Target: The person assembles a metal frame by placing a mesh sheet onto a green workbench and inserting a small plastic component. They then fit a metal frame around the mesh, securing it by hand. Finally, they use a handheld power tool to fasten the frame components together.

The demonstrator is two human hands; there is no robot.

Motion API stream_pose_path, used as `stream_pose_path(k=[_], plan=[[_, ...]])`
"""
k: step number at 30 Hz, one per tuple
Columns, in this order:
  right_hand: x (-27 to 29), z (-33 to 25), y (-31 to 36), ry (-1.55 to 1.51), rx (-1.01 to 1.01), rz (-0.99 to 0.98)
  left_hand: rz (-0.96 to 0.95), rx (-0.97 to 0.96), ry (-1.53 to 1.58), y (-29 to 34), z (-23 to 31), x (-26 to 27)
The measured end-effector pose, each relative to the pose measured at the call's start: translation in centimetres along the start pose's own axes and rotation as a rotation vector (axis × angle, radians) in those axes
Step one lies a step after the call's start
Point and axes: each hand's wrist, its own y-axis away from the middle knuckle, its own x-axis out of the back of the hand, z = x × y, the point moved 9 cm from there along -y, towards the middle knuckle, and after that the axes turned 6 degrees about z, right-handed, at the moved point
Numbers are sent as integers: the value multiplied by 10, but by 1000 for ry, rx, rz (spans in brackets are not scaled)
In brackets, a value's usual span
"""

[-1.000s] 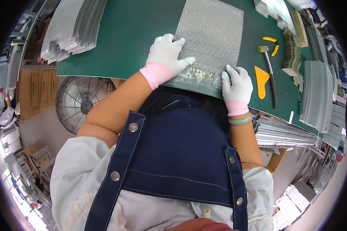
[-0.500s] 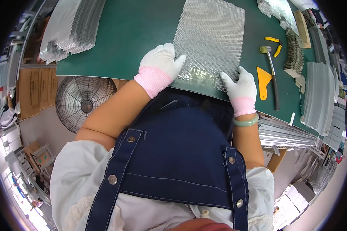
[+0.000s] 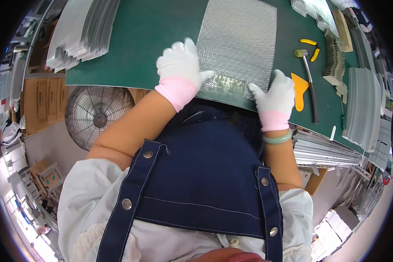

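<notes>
A silver sheet of expanded metal mesh [image 3: 238, 43] lies on a green tabletop [image 3: 153, 26] in front of me. My left hand [image 3: 179, 67], in a white glove with a pink cuff, is at the sheet's near left edge. Its fingers are spread and the thumb reaches onto the near corner. Beside the near right corner is my right hand [image 3: 275, 98], gloved alike, thumb apart from the fingers. The thumb tip is at the mesh edge; I cannot tell whether it touches. Neither hand grips anything.
To the right lie a yellow scraper [image 3: 298, 89], a hammer [image 3: 310, 83] and yellow-handled pliers [image 3: 314, 50]. Stacked mesh sheets [image 3: 85, 35] stand at the far left; grey metal strips [image 3: 363, 109] lie at the right. A fan [image 3: 99, 118] stands below the table's left edge.
My left hand's fingers have spread and lifted away from the sheet's left edge. My right hand has shifted slightly right, its fingers off the mesh. The sheet stays in place.
</notes>
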Motion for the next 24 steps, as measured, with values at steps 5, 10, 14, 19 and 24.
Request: stream_pose_path(k=[5, 10, 14, 19, 24], plan=[[-13, -35, 37, -224, 365, 108, 58, -288, 194, 17, 24, -4], [-10, -48, 70, -181, 430, 19, 123, -628, 234, 70, 48, -1], [-12, -44, 43, -307, 398, -201, 66, -653, 153, 63, 62, -1], [29, 170, -59, -540, -115, 257, 56, -684, 315, 67, 55, 6], [11, 398, -103, -10, -271, 225, 107, -681, 408, 71, 67, 22]])
